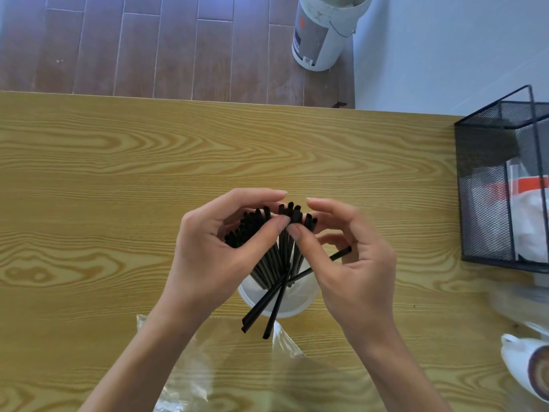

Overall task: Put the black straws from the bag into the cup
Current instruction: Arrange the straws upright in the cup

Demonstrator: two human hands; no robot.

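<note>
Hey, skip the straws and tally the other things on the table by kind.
Cup: 1
Clear bag: 1
Mesh basket: 1
White item with a brown end, at the right edge: 1
Total: 4

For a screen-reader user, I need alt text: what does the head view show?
Both hands, left hand and right hand, gather black straws standing in a white cup on a wooden table. A clear plastic bag lies nearer the person.
</note>
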